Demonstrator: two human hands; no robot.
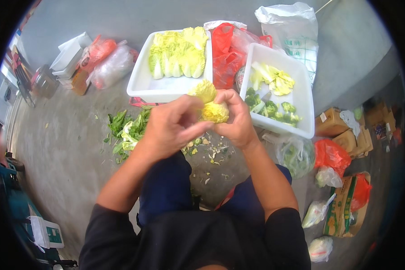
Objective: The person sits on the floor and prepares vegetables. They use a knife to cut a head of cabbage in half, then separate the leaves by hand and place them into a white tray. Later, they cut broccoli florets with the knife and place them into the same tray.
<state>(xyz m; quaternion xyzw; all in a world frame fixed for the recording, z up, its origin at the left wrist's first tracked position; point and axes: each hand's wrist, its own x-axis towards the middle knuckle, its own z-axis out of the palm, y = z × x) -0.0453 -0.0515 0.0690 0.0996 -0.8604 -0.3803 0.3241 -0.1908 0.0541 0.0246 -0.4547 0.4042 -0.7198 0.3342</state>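
My right hand grips a small yellow cabbage heart between its thumb and fingers. Right above the heart stands a crinkled yellow cabbage leaf; whether the two are joined is not clear. Slightly blurred, my left hand is at the left side of both pieces, its thumb stretched under the heart. Its fingertips are partly hidden, so its hold on the leaf cannot be made out. Beyond the hands, a white plastic tub holds several pale napa cabbage pieces in a row.
To the right, another white tub contains loose cabbage leaves and broccoli florets. Green leaf trimmings and scraps litter the concrete floor. Red plastic bags, a bagged green vegetable and a cardboard box stand around.
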